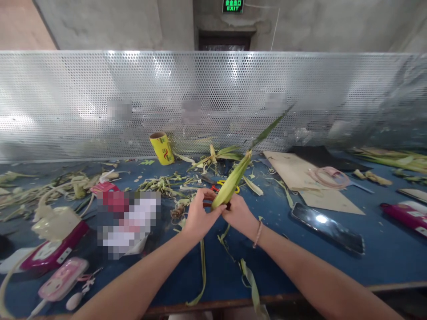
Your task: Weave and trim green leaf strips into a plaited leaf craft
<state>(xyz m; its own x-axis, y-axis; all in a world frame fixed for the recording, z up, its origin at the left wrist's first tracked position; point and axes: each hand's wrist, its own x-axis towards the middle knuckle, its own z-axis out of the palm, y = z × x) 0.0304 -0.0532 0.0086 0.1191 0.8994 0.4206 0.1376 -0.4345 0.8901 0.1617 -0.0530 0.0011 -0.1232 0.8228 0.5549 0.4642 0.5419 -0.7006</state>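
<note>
An ear of corn in its pale green husk (231,182) slants up and to the right, its narrow end trailing a long dark green leaf (268,132). My left hand (203,212) is closed on its lower end, thumb across the front. Against the same end from the right presses my right hand (240,213), fingers curled and fingertips partly hidden. Behind the husk, scissors with red and yellow handles (222,183) show in part on the blue table (267,275). Loose husk strips (203,275) lie below my hands.
Husk scraps (163,184) litter the table's left and back. A yellow cardboard tube (162,149) stands near the perforated metal screen (213,84). To the right are a phone (327,227), cardboard (290,171) and a pink cable (328,178). A pink case (63,279) lies front left.
</note>
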